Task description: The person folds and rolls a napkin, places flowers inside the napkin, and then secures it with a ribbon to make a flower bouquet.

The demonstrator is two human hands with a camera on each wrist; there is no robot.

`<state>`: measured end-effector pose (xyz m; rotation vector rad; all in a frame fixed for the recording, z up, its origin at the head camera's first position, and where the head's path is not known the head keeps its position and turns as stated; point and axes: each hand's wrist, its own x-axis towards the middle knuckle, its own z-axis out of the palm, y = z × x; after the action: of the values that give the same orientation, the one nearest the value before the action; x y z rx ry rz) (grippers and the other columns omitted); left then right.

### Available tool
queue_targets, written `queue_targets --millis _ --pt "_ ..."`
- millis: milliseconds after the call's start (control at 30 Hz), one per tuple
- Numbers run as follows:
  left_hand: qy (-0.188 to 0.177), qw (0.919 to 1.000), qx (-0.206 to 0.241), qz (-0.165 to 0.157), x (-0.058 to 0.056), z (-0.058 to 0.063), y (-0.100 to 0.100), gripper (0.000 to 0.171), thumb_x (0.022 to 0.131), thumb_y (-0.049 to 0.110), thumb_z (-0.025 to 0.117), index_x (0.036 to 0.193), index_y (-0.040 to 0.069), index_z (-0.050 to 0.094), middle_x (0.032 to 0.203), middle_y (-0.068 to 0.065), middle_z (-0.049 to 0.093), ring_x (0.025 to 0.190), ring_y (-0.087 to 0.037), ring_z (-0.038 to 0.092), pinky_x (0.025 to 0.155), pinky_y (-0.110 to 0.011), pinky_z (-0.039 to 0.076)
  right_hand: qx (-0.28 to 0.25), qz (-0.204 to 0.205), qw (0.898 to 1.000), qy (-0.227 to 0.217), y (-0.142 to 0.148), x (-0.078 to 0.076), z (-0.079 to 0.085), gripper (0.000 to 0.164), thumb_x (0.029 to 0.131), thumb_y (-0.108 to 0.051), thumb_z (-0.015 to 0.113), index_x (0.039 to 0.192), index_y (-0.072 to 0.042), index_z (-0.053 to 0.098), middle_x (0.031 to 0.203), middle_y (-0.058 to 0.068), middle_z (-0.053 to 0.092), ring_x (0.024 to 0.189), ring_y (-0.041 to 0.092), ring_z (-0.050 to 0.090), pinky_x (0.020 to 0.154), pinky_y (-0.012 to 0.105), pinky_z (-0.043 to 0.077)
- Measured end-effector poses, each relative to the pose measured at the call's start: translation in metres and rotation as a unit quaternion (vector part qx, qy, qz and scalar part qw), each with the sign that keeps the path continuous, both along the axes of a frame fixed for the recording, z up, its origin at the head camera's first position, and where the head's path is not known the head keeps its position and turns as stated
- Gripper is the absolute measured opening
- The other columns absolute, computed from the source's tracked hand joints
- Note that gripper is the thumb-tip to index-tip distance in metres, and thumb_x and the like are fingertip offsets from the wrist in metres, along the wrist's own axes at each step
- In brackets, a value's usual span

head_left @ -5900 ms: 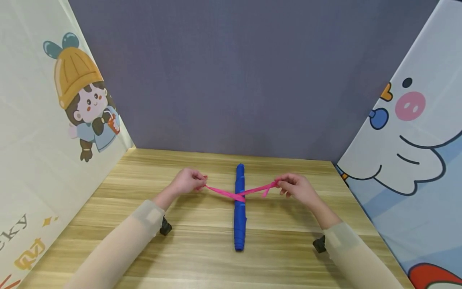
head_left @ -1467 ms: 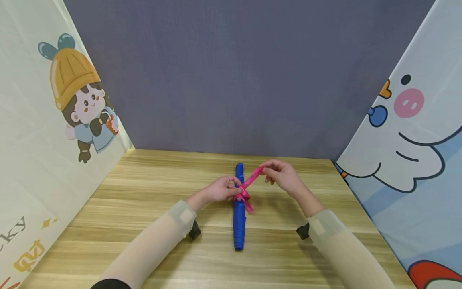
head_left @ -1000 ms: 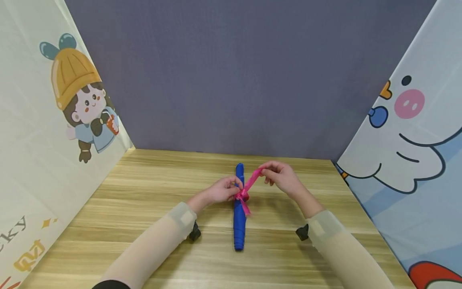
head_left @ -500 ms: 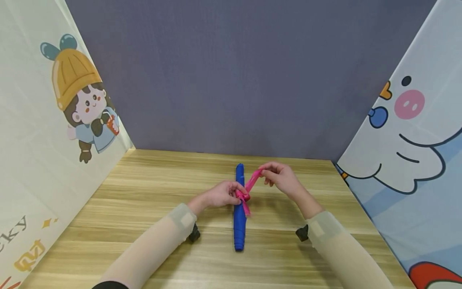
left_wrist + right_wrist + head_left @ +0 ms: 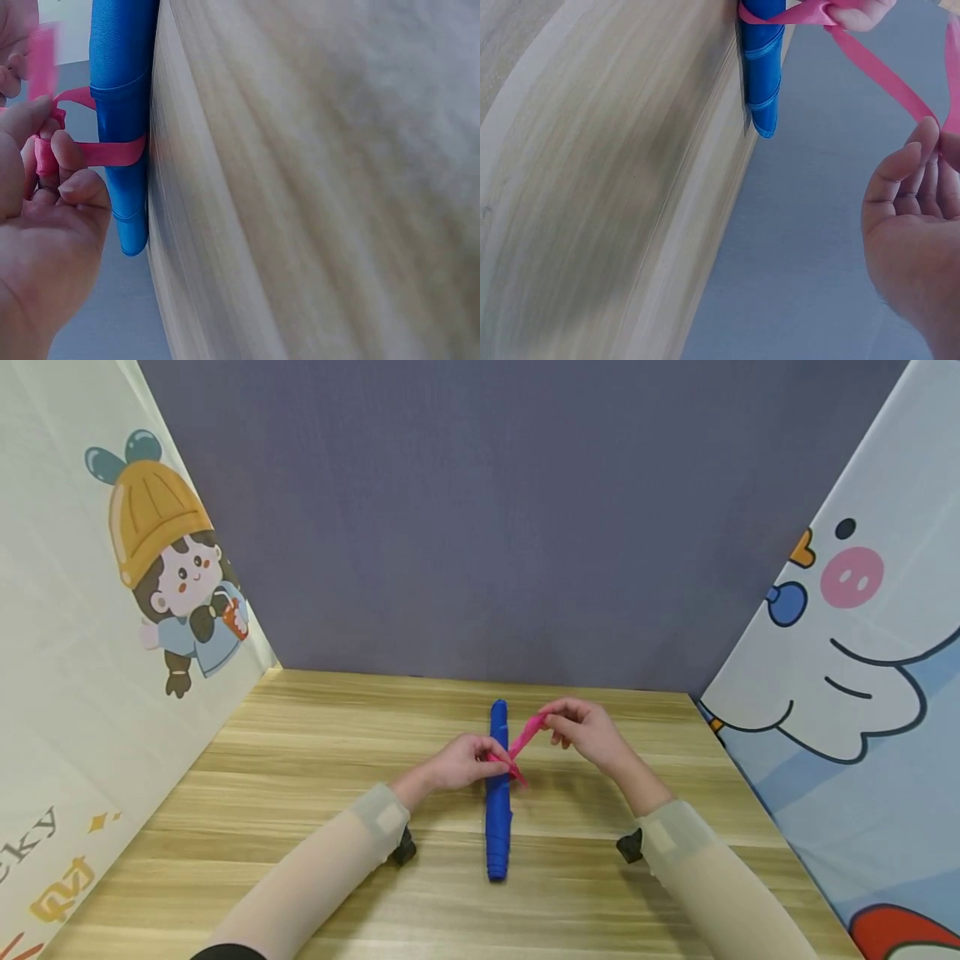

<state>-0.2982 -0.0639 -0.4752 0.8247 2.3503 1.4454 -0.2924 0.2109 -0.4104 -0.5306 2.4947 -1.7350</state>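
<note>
A slim blue roll of what looks like cloth (image 5: 497, 831) lies lengthwise on the table, tapering at its far end. Around its middle passes a pink ribbon (image 5: 527, 737). My left hand (image 5: 461, 762) pinches the ribbon at the crossing above the roll; the left wrist view shows thumb and fingers on a bunched part of the ribbon (image 5: 112, 154). To the upper right, my right hand (image 5: 588, 731) pinches another stretch, drawn up as a band (image 5: 885, 71) in the right wrist view. A short tail hangs right of the roll. The left fingers partly hide the crossing.
The wood-grain table (image 5: 360, 893) ends at a grey-purple back panel (image 5: 480, 527). Printed cartoon panels (image 5: 187, 568) stand at the left and right sides. Black wrist devices (image 5: 403, 846) hang under both sleeves.
Earlier both hands pulled the ribbon ends apart over the roll. The left hand has since come to the crossing and the right hand has moved inward and up. Lately only the left fingers shift.
</note>
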Motion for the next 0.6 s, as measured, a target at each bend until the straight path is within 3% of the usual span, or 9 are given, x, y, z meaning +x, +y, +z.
queue_targets --millis 133,400,533,600 --pt "0.017 0.9997 0.001 0.018 0.001 0.000 -0.001 0.016 0.106 0.025 0.076 0.109 0.011 0.084 0.096 0.004 0.074 0.081 -0.008 0.057 0.070 -0.022 0.048 0.002 -0.002 1.000 0.001 0.002 0.000 -0.002 0.025 0.111 -0.017 0.066 0.126 0.000 0.075 0.097 -0.003 0.076 0.077 0.014 0.067 0.068 0.028 0.056" --pt "0.038 0.9972 0.024 0.060 0.004 0.007 -0.013 0.016 0.102 0.024 0.080 0.108 0.012 0.087 0.126 -0.007 0.077 0.112 -0.015 0.066 0.086 -0.027 0.056 0.020 -0.008 1.000 -0.007 0.013 0.005 -0.007 0.024 0.111 -0.019 0.066 0.128 -0.004 0.075 0.096 -0.003 0.076 0.081 0.020 0.068 0.067 0.027 0.056" --pt "0.001 0.9950 0.048 0.088 0.007 0.011 -0.022 0.016 0.103 0.025 0.079 0.110 0.012 0.086 0.126 -0.007 0.078 0.111 -0.019 0.068 0.090 -0.033 0.057 0.025 -0.006 1.000 -0.013 0.021 0.007 -0.010 0.025 0.112 -0.018 0.065 0.130 -0.004 0.075 0.098 -0.003 0.076 0.081 0.021 0.068 0.068 0.029 0.056" --pt "-0.035 0.9921 0.065 0.102 0.010 0.013 -0.026 0.018 0.104 0.026 0.078 0.111 0.011 0.085 0.117 -0.007 0.079 0.099 -0.017 0.067 0.083 -0.032 0.057 0.027 -0.005 1.000 -0.012 0.025 0.008 -0.012 0.025 0.112 -0.018 0.065 0.130 -0.002 0.074 0.098 -0.001 0.076 0.080 0.019 0.068 0.068 0.030 0.057"
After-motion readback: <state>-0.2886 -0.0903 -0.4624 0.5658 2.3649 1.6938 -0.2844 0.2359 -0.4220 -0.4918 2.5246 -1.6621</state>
